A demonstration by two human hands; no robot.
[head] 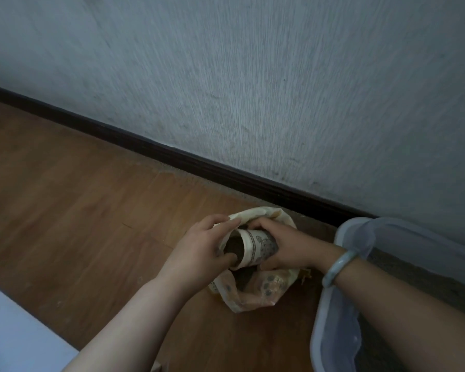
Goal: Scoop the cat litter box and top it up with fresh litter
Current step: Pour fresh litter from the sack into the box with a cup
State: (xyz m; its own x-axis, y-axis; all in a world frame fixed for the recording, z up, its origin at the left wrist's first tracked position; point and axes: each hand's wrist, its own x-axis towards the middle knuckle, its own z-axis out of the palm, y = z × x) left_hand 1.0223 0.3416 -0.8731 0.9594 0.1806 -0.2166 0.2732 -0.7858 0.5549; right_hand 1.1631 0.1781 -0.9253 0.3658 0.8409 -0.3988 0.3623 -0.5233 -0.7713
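1 patterned paper cup (258, 248) of dark litter, tipped sideways inside open litter bag (253, 296) on wood floor (78, 210), right hand (293, 248) wrapped round it, left hand (199, 251) flat-fingered at its mouth, litter box (320, 326) just right.

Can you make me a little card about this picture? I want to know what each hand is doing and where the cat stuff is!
Place: wooden floor beside a grey wall
Bag: crumpled, open, lying on the floor
Cup: patterned paper, tipped sideways in the bag's mouth, dark litter inside
Right hand: grips the cup; pale bracelet on its wrist
Left hand: fingers touch the bag's rim and the cup's mouth
Litter box: see-through tub at the right, grey litter inside
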